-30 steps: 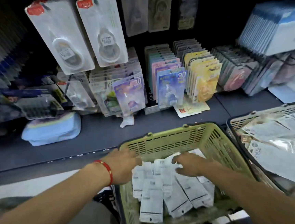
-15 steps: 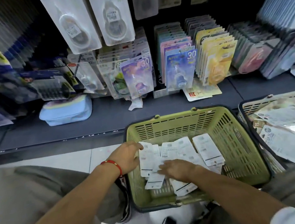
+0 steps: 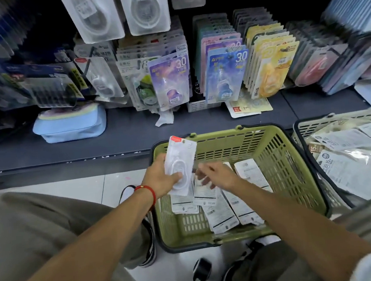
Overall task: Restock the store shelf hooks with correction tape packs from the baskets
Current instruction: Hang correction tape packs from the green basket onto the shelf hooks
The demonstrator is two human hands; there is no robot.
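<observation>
Correction tape pack (image 3: 180, 165), face up, is held over the green basket (image 3: 295, 175) by the left hand (image 3: 161, 179), thumb pinching its blister. Beside it, the right hand (image 3: 219, 175) hovers with fingers loosely spread above the remaining packs (image 3: 226, 208). Half a second earlier both hands lay on the pile; one pack has since been lifted.

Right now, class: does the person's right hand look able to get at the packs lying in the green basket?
Probably yes. The right hand hovers inside the green basket, directly above the loose packs, nothing covering them. The left hand holds one pack off to the side.
</observation>
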